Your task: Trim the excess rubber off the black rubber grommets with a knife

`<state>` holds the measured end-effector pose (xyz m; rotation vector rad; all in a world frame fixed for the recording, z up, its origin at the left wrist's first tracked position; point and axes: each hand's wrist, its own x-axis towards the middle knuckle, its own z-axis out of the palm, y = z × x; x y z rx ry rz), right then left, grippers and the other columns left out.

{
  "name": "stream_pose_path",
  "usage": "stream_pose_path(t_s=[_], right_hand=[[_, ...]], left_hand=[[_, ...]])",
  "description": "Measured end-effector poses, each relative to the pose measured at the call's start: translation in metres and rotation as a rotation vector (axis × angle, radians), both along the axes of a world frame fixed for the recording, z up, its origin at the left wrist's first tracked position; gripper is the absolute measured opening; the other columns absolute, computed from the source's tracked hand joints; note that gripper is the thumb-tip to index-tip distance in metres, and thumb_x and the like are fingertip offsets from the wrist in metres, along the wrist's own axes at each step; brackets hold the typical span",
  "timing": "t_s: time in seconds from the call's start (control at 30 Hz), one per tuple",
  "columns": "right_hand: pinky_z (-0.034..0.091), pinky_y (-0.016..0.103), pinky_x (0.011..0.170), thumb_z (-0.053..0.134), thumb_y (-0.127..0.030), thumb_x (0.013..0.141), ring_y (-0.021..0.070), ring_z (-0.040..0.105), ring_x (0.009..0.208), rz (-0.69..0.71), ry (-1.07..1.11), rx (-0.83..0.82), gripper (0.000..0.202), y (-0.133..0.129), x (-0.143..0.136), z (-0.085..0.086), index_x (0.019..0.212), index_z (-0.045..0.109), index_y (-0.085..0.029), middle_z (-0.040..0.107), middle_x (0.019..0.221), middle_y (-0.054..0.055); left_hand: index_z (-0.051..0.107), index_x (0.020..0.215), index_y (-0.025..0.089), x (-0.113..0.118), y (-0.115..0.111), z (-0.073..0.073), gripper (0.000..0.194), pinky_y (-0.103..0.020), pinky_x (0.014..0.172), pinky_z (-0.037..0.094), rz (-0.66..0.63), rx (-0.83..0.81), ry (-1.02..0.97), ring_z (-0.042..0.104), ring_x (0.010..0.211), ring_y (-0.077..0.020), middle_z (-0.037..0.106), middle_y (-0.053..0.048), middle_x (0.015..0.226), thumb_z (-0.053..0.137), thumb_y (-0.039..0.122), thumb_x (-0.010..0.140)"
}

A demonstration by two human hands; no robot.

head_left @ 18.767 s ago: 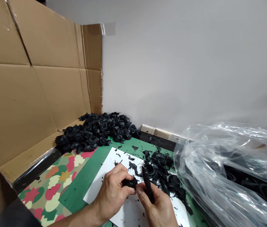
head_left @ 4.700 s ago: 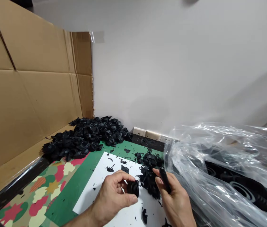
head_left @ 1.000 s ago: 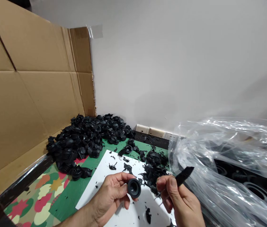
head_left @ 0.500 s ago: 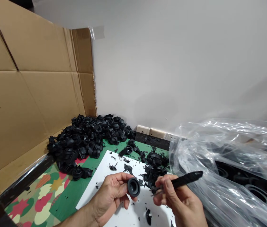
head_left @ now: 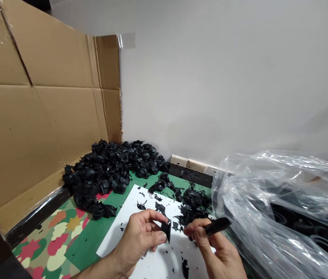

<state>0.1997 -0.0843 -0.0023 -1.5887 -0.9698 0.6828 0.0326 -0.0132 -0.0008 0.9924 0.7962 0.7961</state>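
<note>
Between the thumb and fingers of my left hand (head_left: 142, 237) is a small black ribbed rubber bellows (head_left: 166, 231), turned side-on so its stacked ridges show. My right hand (head_left: 214, 248) grips a black-handled tool (head_left: 218, 226), its handle pointing up and to the right. The tool's thin metal end is mostly hidden by the fingers and stands apart from the bellows. Both hands are above a white sheet (head_left: 114, 228) strewn with black rubber scraps (head_left: 185, 267).
A large heap of black ribbed rubber pieces (head_left: 102, 174) lies at the back left against a cardboard panel (head_left: 65, 112). More trimmings (head_left: 194, 199) are piled beyond my right hand. Clear plastic bags (head_left: 248, 193) bulge at the right. Wall sockets (head_left: 195, 166) line the back.
My left hand has turned the bellows from showing its open round end to showing its ribbed side. My right hand has shifted slightly left with the tool, whose handle now looks shorter.
</note>
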Motion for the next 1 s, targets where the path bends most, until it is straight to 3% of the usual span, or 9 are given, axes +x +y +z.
stream_pose_path(t_s=[0.2, 0.33, 0.43, 0.7, 0.83, 1.0], right_hand=[[0.032, 0.025, 0.048, 0.061, -0.06, 0.072, 0.0153, 0.042, 0.051, 0.143, 0.11, -0.078, 0.042, 0.004, -0.007, -0.009, 0.066, 0.063, -0.019, 0.044, 0.05, -0.004], [0.029, 0.023, 0.043, 0.069, -0.057, 0.066, 0.0126, 0.04, 0.046, 0.213, 0.267, -0.069, 0.042, 0.006, -0.018, -0.017, 0.077, 0.068, -0.016, 0.046, 0.051, -0.004], [0.033, 0.023, 0.043, 0.069, -0.06, 0.066, 0.0129, 0.044, 0.046, 0.228, 0.309, -0.048, 0.044, 0.007, -0.024, -0.019, 0.07, 0.065, -0.017, 0.048, 0.05, -0.003], [0.035, 0.022, 0.043, 0.067, -0.063, 0.068, 0.0117, 0.043, 0.046, 0.23, 0.289, -0.016, 0.047, 0.007, -0.03, -0.022, 0.07, 0.063, -0.016, 0.048, 0.05, -0.003], [0.027, 0.02, 0.036, 0.065, -0.06, 0.074, 0.0082, 0.031, 0.039, 0.196, 0.363, -0.03, 0.042, 0.007, -0.03, -0.027, 0.075, 0.062, -0.018, 0.042, 0.048, -0.007], [0.025, 0.02, 0.033, 0.066, -0.057, 0.073, 0.0068, 0.026, 0.034, 0.185, 0.449, -0.018, 0.039, 0.008, -0.031, -0.032, 0.08, 0.061, -0.019, 0.04, 0.047, -0.008]], left_hand=[[0.068, 0.086, 0.014, 0.0, -0.002, 0.001, 0.029, -0.018, 0.05, 0.038, 0.033, 0.059, 0.06, 0.051, 0.054, -0.0093, 0.063, -0.001, 0.065, 0.08, 0.015, 0.059], [0.072, 0.093, 0.014, 0.001, -0.002, 0.003, 0.035, -0.021, 0.055, 0.042, 0.01, 0.144, 0.1, 0.052, 0.062, -0.0115, 0.064, -0.005, 0.082, 0.078, 0.012, 0.059], [0.076, 0.09, 0.015, 0.002, -0.002, 0.001, 0.036, -0.019, 0.048, 0.037, -0.031, 0.209, 0.123, 0.047, 0.057, -0.0075, 0.061, -0.005, 0.094, 0.079, 0.008, 0.054], [0.076, 0.071, 0.015, 0.006, 0.0, 0.0, 0.034, -0.019, 0.046, 0.032, 0.115, 0.202, 0.186, 0.04, 0.052, -0.0072, 0.057, 0.003, 0.067, 0.082, 0.004, 0.04], [0.076, 0.07, 0.014, 0.006, 0.001, 0.007, 0.029, -0.019, 0.046, 0.033, 0.124, 0.132, 0.158, 0.042, 0.05, -0.008, 0.056, 0.004, 0.056, 0.079, 0.007, 0.043], [0.074, 0.07, 0.014, 0.006, 0.002, 0.008, 0.022, -0.018, 0.042, 0.028, 0.144, 0.11, 0.163, 0.032, 0.041, -0.0048, 0.05, 0.008, 0.044, 0.076, 0.012, 0.048]])
